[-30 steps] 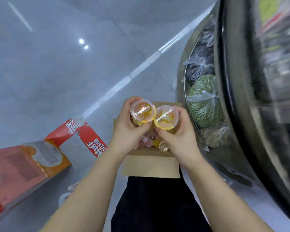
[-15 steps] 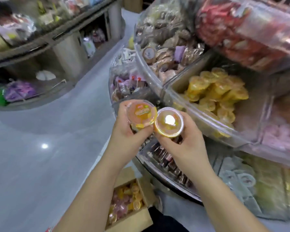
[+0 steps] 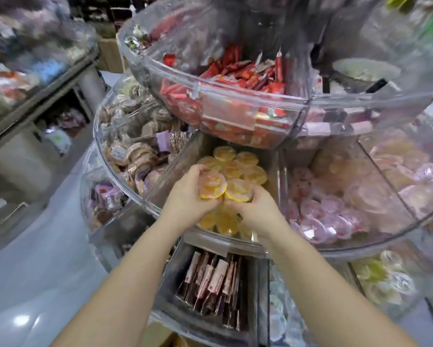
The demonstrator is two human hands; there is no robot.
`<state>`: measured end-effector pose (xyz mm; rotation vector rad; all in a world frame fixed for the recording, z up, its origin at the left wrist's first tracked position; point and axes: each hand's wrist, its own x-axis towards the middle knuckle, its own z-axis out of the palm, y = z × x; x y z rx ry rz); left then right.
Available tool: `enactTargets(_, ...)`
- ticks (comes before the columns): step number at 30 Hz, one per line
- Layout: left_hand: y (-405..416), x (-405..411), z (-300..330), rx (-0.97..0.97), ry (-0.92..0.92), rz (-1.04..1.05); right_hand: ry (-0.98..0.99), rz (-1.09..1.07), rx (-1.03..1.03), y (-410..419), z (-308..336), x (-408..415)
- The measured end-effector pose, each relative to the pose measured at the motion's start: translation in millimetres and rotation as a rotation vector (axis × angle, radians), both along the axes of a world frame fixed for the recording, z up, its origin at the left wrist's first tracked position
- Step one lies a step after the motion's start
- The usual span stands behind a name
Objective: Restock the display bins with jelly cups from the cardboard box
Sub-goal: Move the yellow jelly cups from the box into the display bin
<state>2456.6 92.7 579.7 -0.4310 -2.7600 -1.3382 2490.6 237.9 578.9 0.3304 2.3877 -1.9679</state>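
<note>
Both hands reach into the middle tier of a clear round display stand, over the compartment of yellow jelly cups (image 3: 231, 169). The left hand (image 3: 189, 196) grips one orange-yellow jelly cup (image 3: 211, 184), thumb on its near rim and fingers curled round its far side, foil lid facing up. The right hand (image 3: 256, 209) holds a second jelly cup (image 3: 238, 189) from below, fingers wrapped under its right edge. The two cups touch side by side, just above the heap already in the bin. The bin to the right holds pink cups (image 3: 320, 216); the tier above holds red packets (image 3: 238, 78)
</note>
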Motion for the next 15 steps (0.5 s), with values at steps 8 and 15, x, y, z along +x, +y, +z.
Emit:
enactTargets(8,3,-35,-16,-0.367,0.164,-0.1,-0.096,-0.181,0.239,0,-33,-15)
enactTargets(15,9,-47,-24,-0.638,0.188,-0.143,-0.229,-0.204,0.138,4,-36,-18)
